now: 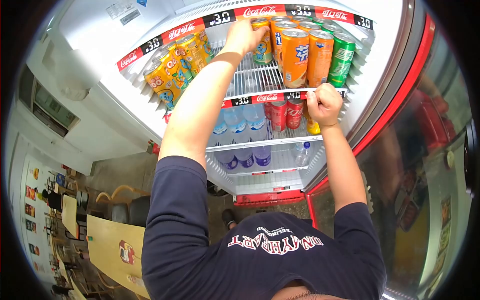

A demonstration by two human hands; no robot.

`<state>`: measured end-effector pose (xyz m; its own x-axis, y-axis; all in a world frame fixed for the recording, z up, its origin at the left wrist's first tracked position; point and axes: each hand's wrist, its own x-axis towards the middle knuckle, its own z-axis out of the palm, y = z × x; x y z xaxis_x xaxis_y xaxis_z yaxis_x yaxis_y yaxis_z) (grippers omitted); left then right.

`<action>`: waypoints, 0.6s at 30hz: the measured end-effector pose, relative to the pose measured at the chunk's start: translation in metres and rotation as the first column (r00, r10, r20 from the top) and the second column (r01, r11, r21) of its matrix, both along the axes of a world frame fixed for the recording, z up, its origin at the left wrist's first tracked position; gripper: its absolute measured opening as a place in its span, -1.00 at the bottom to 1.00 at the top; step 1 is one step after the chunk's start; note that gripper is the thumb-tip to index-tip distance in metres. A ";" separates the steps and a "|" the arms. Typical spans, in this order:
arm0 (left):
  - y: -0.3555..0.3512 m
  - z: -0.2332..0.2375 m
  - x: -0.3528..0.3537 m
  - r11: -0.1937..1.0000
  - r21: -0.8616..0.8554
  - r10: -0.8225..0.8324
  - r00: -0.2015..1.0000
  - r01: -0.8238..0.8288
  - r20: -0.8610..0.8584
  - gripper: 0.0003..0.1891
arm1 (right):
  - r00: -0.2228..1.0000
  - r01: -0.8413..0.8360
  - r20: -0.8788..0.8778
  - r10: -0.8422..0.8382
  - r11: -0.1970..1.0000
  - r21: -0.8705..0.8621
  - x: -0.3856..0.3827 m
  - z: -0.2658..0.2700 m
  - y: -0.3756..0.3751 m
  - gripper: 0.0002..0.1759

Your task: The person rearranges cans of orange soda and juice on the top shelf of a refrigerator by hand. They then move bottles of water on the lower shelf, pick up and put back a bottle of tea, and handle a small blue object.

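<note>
Inside an upright drinks fridge, my left hand reaches to the upper shelf, its fingers around the top of a yellow can with a blue figure. To the right of that can stand orange cans and green cans. More yellow cans are grouped on the shelf's left side. My right hand is closed at the right end of the shelf's red price strip; whether its fingers grip the edge is unclear.
Below are water bottles, red cans, purple-labelled bottles and a small clear bottle. The fridge's glass door stands open at the right. Wooden tables and chairs are at lower left.
</note>
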<state>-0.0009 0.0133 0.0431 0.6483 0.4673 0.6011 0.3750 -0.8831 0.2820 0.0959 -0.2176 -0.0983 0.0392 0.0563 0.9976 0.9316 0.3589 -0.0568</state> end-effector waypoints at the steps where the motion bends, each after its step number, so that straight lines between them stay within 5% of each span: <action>1: -0.004 0.000 -0.005 0.995 -0.062 -0.076 0.996 0.079 0.045 -0.25 | 1.000 0.001 -0.001 -0.001 1.000 -0.004 0.001 -0.001 0.000 -0.62; 2: -0.001 0.000 -0.006 0.989 -0.104 -0.104 0.995 0.103 0.000 -0.23 | 1.000 0.001 -0.004 -0.001 1.000 -0.006 0.002 -0.001 0.000 -0.62; 5: 0.006 -0.008 -0.022 0.982 0.186 -0.006 0.998 0.017 -0.058 -0.19 | 1.000 -0.001 0.014 0.001 1.000 -0.010 0.003 -0.002 -0.001 -0.62; 9: -0.020 0.022 -0.080 0.851 0.492 0.384 0.857 -0.183 -0.345 -0.17 | 1.000 -0.009 0.014 0.009 1.000 -0.015 0.003 -0.001 -0.001 -0.62; 15: 0.008 0.045 -0.126 0.782 0.431 0.623 0.600 -0.451 -0.501 -0.37 | 1.000 0.004 -0.024 -0.004 1.000 0.004 -0.002 -0.001 0.002 -0.62; 18: 0.031 0.023 -0.133 0.699 0.600 0.641 0.715 -0.391 -0.281 -0.39 | 0.999 -0.018 -0.042 0.018 1.000 -0.002 -0.001 -0.004 0.004 -0.61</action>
<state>-0.1343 0.0447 0.0663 0.6296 0.5500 0.5487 0.7766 -0.4667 -0.4233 0.0952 -0.2136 -0.1020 0.0799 0.0594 0.9950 0.9219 0.3753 -0.0965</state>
